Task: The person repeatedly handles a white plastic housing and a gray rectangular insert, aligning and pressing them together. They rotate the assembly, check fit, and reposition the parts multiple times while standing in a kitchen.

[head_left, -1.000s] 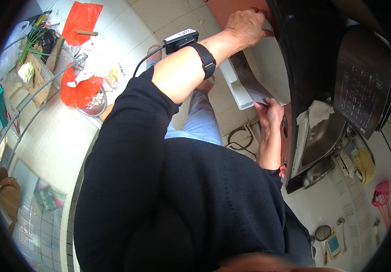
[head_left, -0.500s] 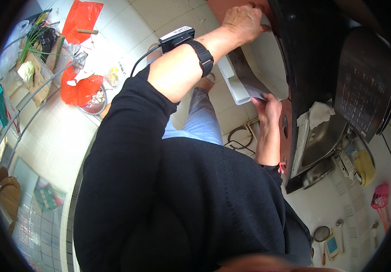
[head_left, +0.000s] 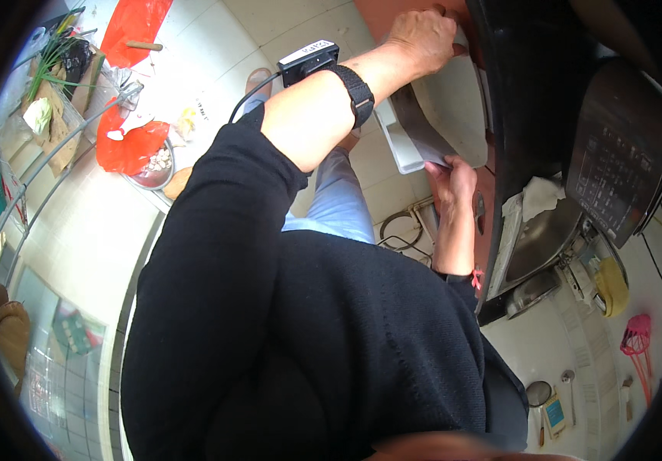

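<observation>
A white drawer-like bin (head_left: 461, 100) stands out from the red-brown cabinet front (head_left: 381, 17) ahead of me, with a dark grey band (head_left: 421, 127) curving along its inside. Stretched across to its far end, my left hand (head_left: 423, 40) has its fingers curled over the rim there; the fingertips are partly hidden. A black strap (head_left: 359, 96) with a small black device (head_left: 308, 61) circles my left forearm. At the bin's near corner, my right hand (head_left: 454, 180) is closed, thumb and fingers gripping the edge where the grey band ends. What the bin holds cannot be made out.
Left, a white counter (head_left: 92, 223) carries red plastic bags (head_left: 135, 31), a metal bowl (head_left: 154, 175) of pale pieces and a wire rack (head_left: 69, 146) with vegetables. Right, a black countertop (head_left: 530, 92) holds a steel sink (head_left: 542, 238). A coiled hose (head_left: 400, 230) lies below the cabinet.
Both hands keep their hold on the bin. My left hand and forearm sit slightly farther right and lower in the picture; the view has shifted a little.
</observation>
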{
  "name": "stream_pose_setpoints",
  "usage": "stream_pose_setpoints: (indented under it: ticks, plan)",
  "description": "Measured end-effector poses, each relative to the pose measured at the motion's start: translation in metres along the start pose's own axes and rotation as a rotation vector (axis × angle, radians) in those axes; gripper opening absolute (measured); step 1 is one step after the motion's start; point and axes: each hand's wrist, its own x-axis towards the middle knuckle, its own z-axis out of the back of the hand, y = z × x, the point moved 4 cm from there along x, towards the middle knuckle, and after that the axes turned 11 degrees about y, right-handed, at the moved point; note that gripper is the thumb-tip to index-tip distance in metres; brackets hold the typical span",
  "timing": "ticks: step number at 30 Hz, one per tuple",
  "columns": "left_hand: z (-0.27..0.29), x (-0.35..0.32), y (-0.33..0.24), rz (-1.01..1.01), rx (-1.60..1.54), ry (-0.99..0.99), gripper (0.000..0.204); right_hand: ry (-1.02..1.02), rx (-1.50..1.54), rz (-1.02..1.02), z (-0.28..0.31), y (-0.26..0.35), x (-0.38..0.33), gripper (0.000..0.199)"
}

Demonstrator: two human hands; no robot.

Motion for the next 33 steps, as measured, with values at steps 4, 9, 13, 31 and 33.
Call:
stream_pose_setpoints:
  ticks: [4, 9, 13, 31, 33]
  plan:
    - [-0.006, 0.000, 0.005, 0.025, -0.003, 0.032, 0.046, -0.021, 0.011, -0.049, 0.008, 0.004, -0.001, 0.026]
    - [-0.002, -0.002, -0.001, -0.034, 0.015, -0.011, 0.047, -0.007, 0.022, -0.011, 0.004, -0.007, 0.016, 0.031]
    - [-0.004, -0.002, 0.000, -0.014, 0.015, 0.006, 0.046, -0.006, 0.026, -0.007, 0.003, -0.008, 0.018, 0.033]
    - [-0.012, -0.003, 0.010, 0.003, -0.164, 0.017, 0.044, -0.092, -0.102, 0.034, 0.005, 0.011, -0.019, 0.032]
    - [-0.010, -0.002, 0.005, -0.018, -0.133, 0.012, 0.044, -0.089, -0.074, 0.038, 0.008, 0.007, -0.003, 0.033]
